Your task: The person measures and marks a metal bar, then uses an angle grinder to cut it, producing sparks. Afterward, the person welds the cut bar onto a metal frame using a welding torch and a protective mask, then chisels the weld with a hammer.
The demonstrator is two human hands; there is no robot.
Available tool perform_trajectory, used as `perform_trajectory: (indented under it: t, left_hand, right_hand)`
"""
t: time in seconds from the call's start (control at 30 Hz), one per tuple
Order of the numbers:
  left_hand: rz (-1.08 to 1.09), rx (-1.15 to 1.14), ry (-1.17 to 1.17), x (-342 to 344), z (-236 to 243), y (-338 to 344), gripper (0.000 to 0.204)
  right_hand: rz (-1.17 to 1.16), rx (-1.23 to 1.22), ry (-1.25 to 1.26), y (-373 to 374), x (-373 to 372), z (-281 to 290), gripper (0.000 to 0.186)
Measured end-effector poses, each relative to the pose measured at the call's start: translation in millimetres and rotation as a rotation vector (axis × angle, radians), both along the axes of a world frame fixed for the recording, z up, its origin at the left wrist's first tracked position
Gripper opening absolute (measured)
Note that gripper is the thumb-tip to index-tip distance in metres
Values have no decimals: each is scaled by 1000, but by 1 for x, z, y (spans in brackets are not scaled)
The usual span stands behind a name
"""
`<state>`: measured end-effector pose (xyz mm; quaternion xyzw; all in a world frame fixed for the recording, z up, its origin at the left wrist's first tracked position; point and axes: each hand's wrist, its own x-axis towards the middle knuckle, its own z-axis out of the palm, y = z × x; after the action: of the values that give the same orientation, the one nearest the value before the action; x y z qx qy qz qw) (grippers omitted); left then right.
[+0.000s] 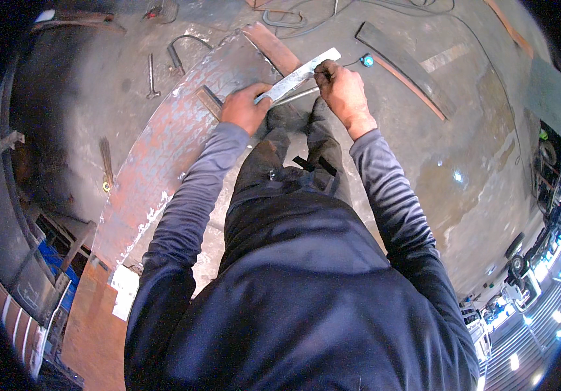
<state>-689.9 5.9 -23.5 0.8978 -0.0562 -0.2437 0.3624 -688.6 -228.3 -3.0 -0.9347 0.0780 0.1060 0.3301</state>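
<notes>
Across the floor [410, 146] stretches a mottled metal plate [160, 153]. A pale flat strip [301, 75] slants between the hands: the left hand [246, 107] closes on its lower end; the right hand [343, 94] bunches beside it, contents unclear. Nearby sits a blue disc [367, 60].

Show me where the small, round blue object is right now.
In the head view, the small, round blue object is up and right of centre, just beyond the person's right hand, left of the long, dark metal bar.
</notes>
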Motion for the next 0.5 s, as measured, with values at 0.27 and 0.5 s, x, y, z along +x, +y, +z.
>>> perform_trajectory:
  t: [0.27,0.5]
  left_hand:
    - [6,41,13,-1,6,-2,32]
    - [0,-4,-62,-2,-11,0,31]
  right_hand:
    - [153,-104,-87,12,-3,5,16]
    - [358,115,-76,55,-36,27,12]
